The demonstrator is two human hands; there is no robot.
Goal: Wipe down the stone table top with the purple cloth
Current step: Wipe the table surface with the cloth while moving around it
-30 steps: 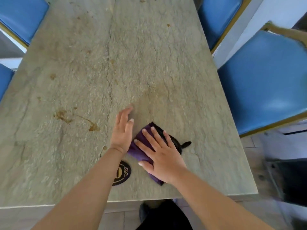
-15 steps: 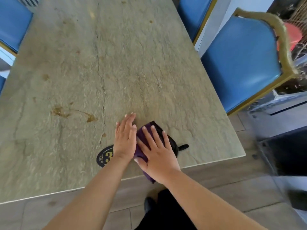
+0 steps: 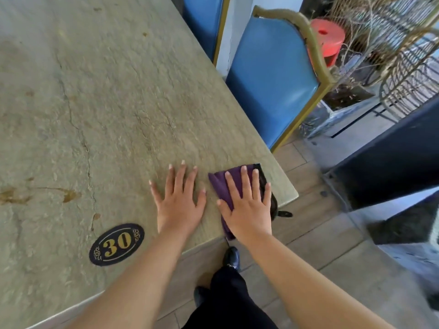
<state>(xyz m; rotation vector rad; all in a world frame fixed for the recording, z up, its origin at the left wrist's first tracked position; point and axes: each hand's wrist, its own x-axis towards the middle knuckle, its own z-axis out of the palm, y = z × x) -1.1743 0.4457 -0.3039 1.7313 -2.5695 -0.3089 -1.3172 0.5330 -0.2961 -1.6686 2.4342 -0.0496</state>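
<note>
Two bare hands lie flat on the stone worktop (image 3: pixel 107 103) near its near right corner. The right hand (image 3: pixel 248 210) presses palm-down on the purple cloth (image 3: pixel 222 186), fingers spread and straight, so this grip is apart, laid over the cloth rather than closed round it. The left hand (image 3: pixel 179 203) rests just beside it on bare stone, fingers also splayed, grip apart and holding nothing; a narrow strip of worktop shows between the two hands.

The cloth is a deep purple, folded flat into a rough oblong with a darker, near-black layer showing along its right edge under the little finger. Its long axis runs from the near edge of the worktop away from the person, leaning slightly right, with its far corner pointing toward the blue chair (image 3: pixel 273 74) and its near end hanging over the edge beneath the wrist. A small black tab sticks out past the worktop's right edge.

Left of the hands sits a dark oval number plate (image 3: pixel 116 244) reading 30 in gold. Brown stains (image 3: pixel 69 195) mark the grey-green, cracked stone farther left.
</note>
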